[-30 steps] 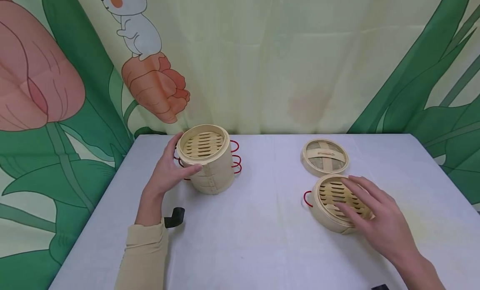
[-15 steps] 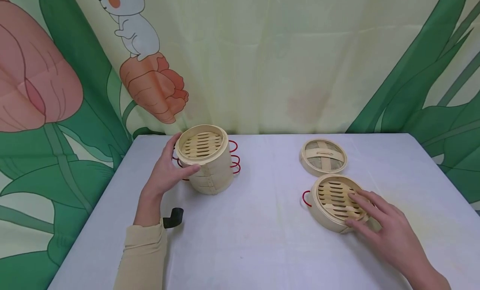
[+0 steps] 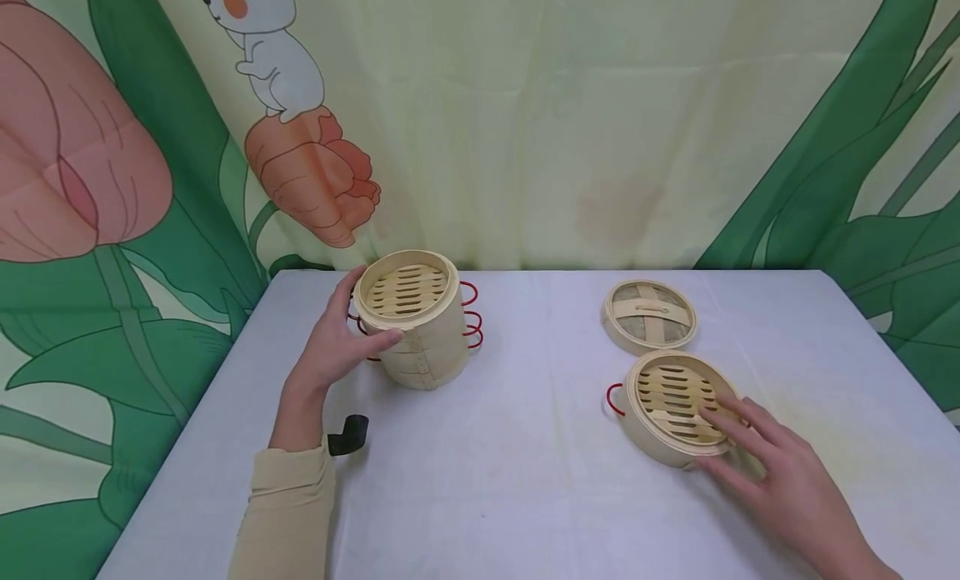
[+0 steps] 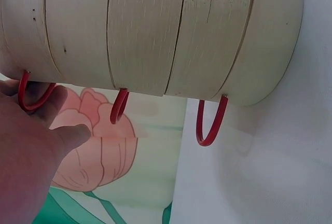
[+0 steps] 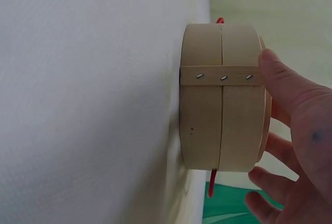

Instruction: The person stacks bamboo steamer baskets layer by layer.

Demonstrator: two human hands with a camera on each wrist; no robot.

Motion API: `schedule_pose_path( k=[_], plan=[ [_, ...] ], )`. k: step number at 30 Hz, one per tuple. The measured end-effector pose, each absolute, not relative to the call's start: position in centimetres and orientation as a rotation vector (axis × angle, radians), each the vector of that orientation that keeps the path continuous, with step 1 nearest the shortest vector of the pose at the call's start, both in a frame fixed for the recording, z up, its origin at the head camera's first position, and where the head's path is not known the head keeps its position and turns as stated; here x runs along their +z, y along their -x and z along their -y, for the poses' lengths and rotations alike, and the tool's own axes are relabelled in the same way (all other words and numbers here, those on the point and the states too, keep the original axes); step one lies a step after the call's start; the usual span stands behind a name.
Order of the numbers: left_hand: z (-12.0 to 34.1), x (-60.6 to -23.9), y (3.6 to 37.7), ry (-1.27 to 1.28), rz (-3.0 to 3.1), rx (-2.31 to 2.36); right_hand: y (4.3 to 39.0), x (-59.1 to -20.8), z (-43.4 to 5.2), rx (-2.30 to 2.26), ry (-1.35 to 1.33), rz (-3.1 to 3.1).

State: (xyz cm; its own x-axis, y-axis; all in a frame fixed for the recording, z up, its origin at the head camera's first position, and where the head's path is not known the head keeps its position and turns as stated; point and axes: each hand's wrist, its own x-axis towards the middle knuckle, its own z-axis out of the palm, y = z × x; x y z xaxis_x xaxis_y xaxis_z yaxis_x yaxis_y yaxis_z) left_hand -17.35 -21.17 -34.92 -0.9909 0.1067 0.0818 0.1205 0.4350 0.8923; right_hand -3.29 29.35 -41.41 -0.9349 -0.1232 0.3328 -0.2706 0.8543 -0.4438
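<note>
A stack of three bamboo steamer tiers (image 3: 417,323) with red wire handles (image 3: 471,317) stands at the table's back left. My left hand (image 3: 358,320) grips its left side, thumb curled over the top tier's front. In the left wrist view the stack (image 4: 155,32) fills the top, with my left hand (image 4: 31,151) at its handles (image 4: 211,125). A single steamer basket (image 3: 660,413) sits at the right. My right hand (image 3: 729,443) rests on its near right rim, fingers straight on the slats. In the right wrist view my thumb (image 5: 275,73) touches the basket (image 5: 220,99).
A round bamboo lid (image 3: 648,315) lies just behind the single basket. The white table (image 3: 525,480) has bare cloth between the two groups. A printed curtain (image 3: 525,105) hangs right behind the table's far edge. A black strap piece (image 3: 347,434) shows at my left wrist.
My right hand has slid back toward me, from covering the single basket's top to its near right rim. The left hand and the stack have not moved.
</note>
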Motion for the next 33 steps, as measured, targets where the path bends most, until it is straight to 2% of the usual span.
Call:
schedule_pose_path(
  k=[12,33],
  plan=[
    [21.18,-35.08,17.41,0.188,2.66,-1.652,2.75,-41.99,-29.5,0.72,-0.249,2.772],
    [21.14,-34.88,17.3,0.179,2.663,-1.645,2.66,-42.25,-29.64,0.672,-0.367,2.62]
  ],
)
